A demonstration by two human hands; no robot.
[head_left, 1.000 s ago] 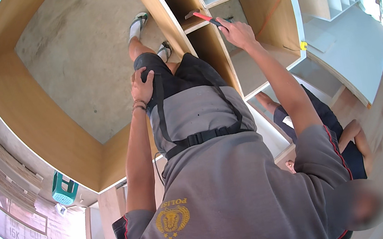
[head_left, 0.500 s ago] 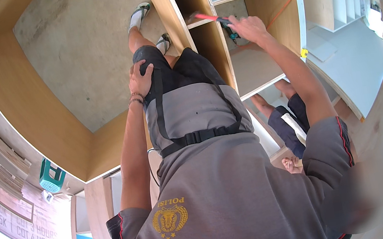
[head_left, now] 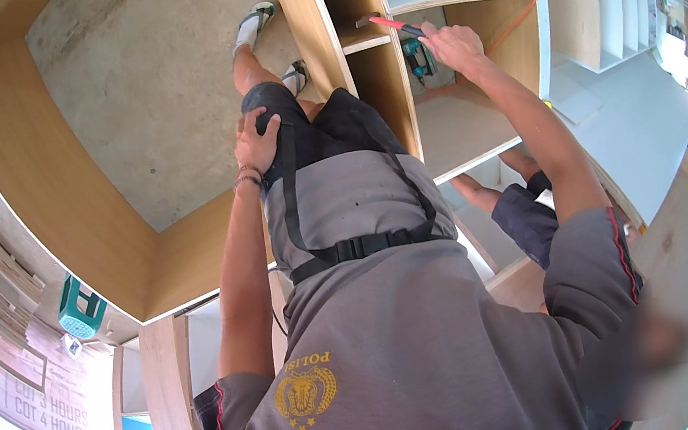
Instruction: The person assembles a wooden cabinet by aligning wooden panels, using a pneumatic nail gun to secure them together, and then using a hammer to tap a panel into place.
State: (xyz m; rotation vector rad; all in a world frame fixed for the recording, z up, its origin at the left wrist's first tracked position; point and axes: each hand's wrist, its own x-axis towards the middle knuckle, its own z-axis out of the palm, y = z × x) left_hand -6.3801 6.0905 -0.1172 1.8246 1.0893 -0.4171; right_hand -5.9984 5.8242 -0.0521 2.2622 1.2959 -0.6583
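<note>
My right hand [head_left: 454, 44] is wrapped round the black grip of a hammer [head_left: 395, 25] with a red shaft. The hammer's metal head is over the front edge of a short shelf divider [head_left: 366, 43] in the wooden cabinet; whether it touches cannot be made out. My left hand [head_left: 258, 141] rests on the thigh of my dark shorts, fingers lying over the cloth and holding nothing.
A teal power drill [head_left: 417, 59] lies beyond the cabinet's lower panel [head_left: 465, 128]. An orange cable [head_left: 524, 14] runs along its right side. A large wood-faced frame [head_left: 51, 180] stands left. Another person's leg [head_left: 475, 192] shows under my right arm. A green stool [head_left: 81, 306] is at far left.
The hammer has come down from a blurred swing to the shelf divider's edge, with my right hand slightly lower. My left hand stays on my thigh. The other person's legs have shifted.
</note>
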